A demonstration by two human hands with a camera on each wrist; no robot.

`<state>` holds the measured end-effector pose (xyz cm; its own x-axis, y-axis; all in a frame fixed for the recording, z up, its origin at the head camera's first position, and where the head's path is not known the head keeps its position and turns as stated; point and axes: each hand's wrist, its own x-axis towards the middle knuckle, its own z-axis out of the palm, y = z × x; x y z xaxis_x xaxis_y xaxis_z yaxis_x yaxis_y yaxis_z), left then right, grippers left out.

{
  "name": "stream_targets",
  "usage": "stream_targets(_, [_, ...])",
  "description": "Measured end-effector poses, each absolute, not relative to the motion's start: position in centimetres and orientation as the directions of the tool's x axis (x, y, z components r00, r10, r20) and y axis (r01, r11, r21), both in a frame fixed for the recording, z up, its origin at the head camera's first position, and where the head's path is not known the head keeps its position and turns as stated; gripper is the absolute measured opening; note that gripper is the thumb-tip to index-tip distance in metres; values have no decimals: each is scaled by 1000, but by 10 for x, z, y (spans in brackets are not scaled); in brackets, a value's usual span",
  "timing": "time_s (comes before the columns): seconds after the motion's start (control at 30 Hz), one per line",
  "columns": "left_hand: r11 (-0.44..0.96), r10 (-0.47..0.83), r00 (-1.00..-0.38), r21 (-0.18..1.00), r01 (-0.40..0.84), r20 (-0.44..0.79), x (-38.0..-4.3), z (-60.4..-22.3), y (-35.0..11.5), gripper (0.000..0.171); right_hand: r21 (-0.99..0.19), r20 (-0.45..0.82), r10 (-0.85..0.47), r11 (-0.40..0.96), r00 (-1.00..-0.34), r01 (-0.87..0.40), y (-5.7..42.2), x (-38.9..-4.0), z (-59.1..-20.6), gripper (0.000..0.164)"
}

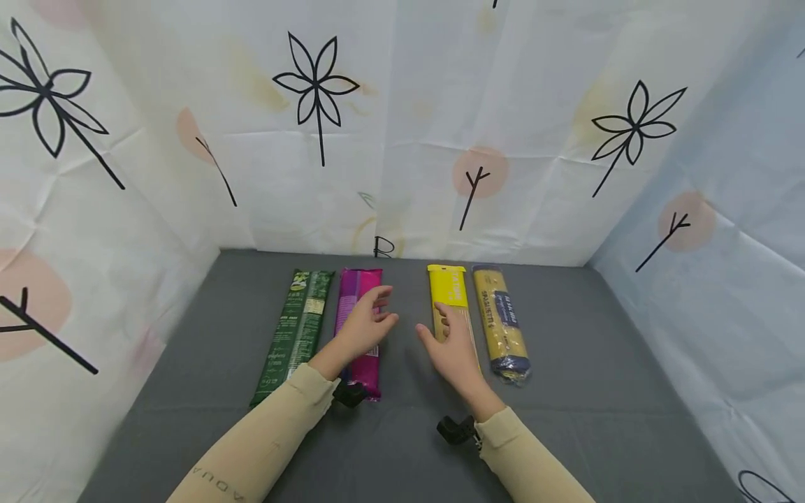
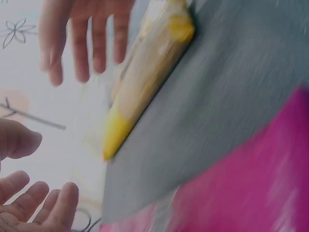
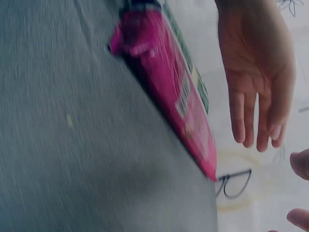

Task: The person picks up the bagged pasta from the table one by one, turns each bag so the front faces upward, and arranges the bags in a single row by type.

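Left hand [image 1: 363,325] hovers above the pink-and-purple packet [image 1: 366,367], with its fingers relaxed and slightly bent, the thumb apart from them. Right hand [image 1: 455,346] is in a similar state, loosely spread, and it hovers above the yellow packet [image 1: 448,286]; the palms are turned toward each other. Both these packets lie lengthwise on the grey table [image 1: 402,433], and between them is a gap. Through the lower part of the yellow packet, thin pale sticks are visible. Just beside the pink-and-purple packet, on its left, lies a green packet [image 1: 298,328]. On the right of the yellow one, near it, lies a golden packet [image 1: 501,318] with dark blue label. Behind the table hangs a white cloth [image 1: 402,105] with black flower drawings.
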<state>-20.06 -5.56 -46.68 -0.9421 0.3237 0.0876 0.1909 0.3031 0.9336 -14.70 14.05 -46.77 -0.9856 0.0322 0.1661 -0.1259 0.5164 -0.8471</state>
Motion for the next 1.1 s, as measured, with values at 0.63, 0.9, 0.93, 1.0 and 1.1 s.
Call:
stream_targets(0.63, [536,202,-978,829,160,58,-242,-473,-113,68,-883,64,-126,456,-990,-114,90,-134,-484,72])
stream_targets(0.9, [585,212,-977,801,128,1,-262,-485,-116,76,-891,-37,-196,450,-980,-56,78,-133,-486,78])
stream_targets(0.93, [585,215,-977,802,118,-13,-264,-487,-116,78,-892,-55,-203,450,-978,-43,76,-133,-487,78])
stream_targets(1.0, [595,222,-974,798,98,-46,-267,-491,-115,81,-900,-84,-216,436,-973,-19,74,-134,-489,77])
stream_targets(1.1, [615,219,-971,786,65,-91,-268,-495,-112,86,-910,-110,-228,414,-967,6,73,-136,-491,77])
